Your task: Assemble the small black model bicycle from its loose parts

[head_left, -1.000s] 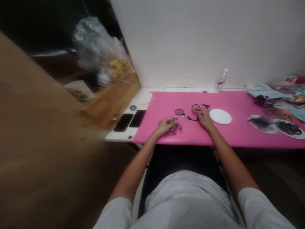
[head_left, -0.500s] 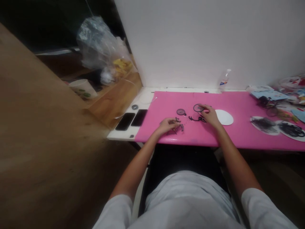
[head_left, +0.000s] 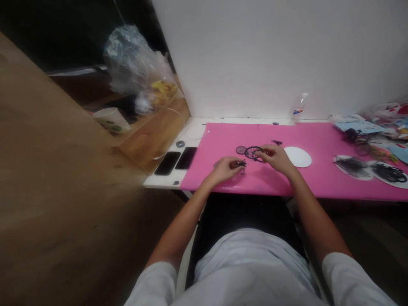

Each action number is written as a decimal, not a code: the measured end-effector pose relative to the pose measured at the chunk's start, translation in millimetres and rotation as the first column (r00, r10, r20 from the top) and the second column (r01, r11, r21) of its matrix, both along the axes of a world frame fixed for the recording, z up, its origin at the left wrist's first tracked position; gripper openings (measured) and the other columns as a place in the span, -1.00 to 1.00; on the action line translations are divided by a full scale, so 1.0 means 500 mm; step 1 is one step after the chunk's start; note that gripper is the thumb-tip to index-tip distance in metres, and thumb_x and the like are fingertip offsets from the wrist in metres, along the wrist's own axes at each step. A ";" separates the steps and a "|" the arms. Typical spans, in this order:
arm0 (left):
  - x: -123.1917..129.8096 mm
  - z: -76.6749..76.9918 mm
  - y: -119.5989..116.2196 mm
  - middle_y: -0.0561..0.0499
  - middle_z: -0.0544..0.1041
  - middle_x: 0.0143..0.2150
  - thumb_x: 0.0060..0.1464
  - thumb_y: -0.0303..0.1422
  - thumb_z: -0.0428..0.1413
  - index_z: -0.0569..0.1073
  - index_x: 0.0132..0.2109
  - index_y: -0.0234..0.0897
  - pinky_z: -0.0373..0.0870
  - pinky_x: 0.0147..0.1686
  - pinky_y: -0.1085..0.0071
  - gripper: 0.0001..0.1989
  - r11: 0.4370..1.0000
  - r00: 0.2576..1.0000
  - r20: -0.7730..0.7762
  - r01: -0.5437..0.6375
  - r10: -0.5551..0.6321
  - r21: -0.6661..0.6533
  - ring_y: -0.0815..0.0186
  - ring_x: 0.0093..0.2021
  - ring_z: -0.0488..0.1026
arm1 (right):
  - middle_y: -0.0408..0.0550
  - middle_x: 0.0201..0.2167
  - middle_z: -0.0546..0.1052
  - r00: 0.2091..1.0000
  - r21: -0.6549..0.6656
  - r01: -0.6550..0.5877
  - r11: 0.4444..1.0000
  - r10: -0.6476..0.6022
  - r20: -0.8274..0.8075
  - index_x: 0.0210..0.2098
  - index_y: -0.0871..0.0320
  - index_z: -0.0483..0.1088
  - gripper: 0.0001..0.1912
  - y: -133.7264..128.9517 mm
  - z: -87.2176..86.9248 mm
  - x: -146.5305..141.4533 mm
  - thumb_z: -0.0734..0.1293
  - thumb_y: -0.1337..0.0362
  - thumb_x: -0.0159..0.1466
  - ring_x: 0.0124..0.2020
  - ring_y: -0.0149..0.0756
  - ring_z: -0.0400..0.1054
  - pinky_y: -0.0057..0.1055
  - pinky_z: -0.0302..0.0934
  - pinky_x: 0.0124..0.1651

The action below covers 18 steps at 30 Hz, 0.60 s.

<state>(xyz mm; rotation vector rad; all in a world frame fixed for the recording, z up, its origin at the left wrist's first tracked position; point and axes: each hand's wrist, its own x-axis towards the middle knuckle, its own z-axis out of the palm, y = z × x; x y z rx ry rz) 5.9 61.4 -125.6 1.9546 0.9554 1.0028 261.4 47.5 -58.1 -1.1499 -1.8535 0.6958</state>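
Where left hand (head_left: 225, 169) curled: it pinched a mostly hidden dark part (head_left: 241, 163).
Right hand (head_left: 276, 157): nearly closed, gripped spoked wheel (head_left: 253, 153).
Second wheel (head_left: 240, 150): lay partly behind.

Over the mat (head_left: 321, 136), the left hand (head_left: 225, 169) held a part (head_left: 242, 163) to the left and near side of the wheel (head_left: 253, 153) in the right hand (head_left: 276, 156), a second wheel (head_left: 240, 150) lying just left of that one. A plate (head_left: 298, 157) lay just right of the right hand, and well right of it two plates of parts (head_left: 367, 177) lay side by side, nearer than the packets (head_left: 360, 125). Two phones (head_left: 168, 163) lay on the table (head_left: 156, 182) left of the mat, and a bottle (head_left: 298, 108) stood at the far side, before the wall (head_left: 270, 55).
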 end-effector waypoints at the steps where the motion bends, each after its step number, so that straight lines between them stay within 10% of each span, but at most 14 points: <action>1: 0.002 0.005 -0.005 -0.12 0.69 -0.10 0.21 -0.24 0.30 0.68 0.00 -0.27 0.50 -0.19 0.40 -0.73 0.999 1.000 -0.028 0.003 -0.002 0.033 0.28 -0.24 0.59 | -0.08 -0.45 0.59 0.999 -0.012 -0.038 0.999 0.038 0.019 -0.23 0.12 0.65 -0.62 -0.006 0.003 -0.004 0.46 -0.09 0.32 -0.46 -0.29 0.43 -0.39 0.28 -0.35; 18: -0.005 0.022 -0.012 -0.08 0.66 -0.14 0.28 -0.28 0.21 0.66 -0.03 -0.24 0.37 -0.26 0.42 -0.79 0.973 0.965 -0.237 -0.054 0.108 0.223 0.27 -0.24 0.54 | -0.02 -0.24 0.67 0.994 0.001 -0.066 0.998 0.066 0.093 -0.12 0.07 0.67 -0.77 -0.021 0.020 -0.001 0.42 0.11 0.38 -0.31 -0.23 0.53 -0.35 0.35 -0.27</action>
